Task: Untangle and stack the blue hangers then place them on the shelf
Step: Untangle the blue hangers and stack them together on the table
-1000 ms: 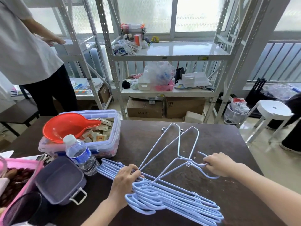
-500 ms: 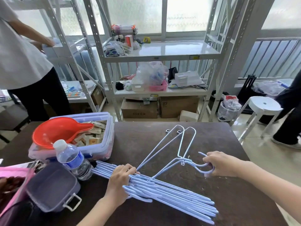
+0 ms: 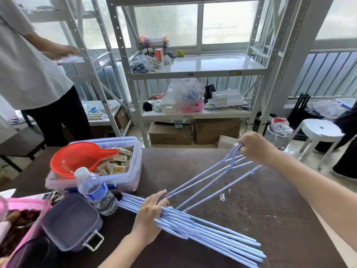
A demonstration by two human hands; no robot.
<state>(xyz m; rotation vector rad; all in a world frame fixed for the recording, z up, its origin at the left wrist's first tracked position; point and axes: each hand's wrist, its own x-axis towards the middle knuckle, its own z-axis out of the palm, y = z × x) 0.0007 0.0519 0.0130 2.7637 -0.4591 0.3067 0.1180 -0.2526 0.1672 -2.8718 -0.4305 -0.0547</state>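
A pile of light blue hangers [image 3: 208,231] lies on the dark brown table [image 3: 270,219], slanting from centre towards the lower right. My left hand [image 3: 152,209] presses down on the pile's upper end, fingers spread over the wires. My right hand [image 3: 255,147] is shut on the hooks of two or three separate blue hangers [image 3: 210,176] and holds them lifted above the table's far right edge; their lower ends still reach under my left hand. The white metal shelf [image 3: 202,64] stands behind the table.
Left of the hangers stand a water bottle [image 3: 94,190], a clear box with a red scoop [image 3: 81,157], a grey lidded container [image 3: 71,221] and a pink basket [image 3: 23,215]. A person in a white shirt [image 3: 29,60] stands at back left. A white stool [image 3: 320,132] is at right.
My right hand has lifted the separate hangers by their hooks up and away to the far right, tilting them off the table. My left hand stays on the pile.
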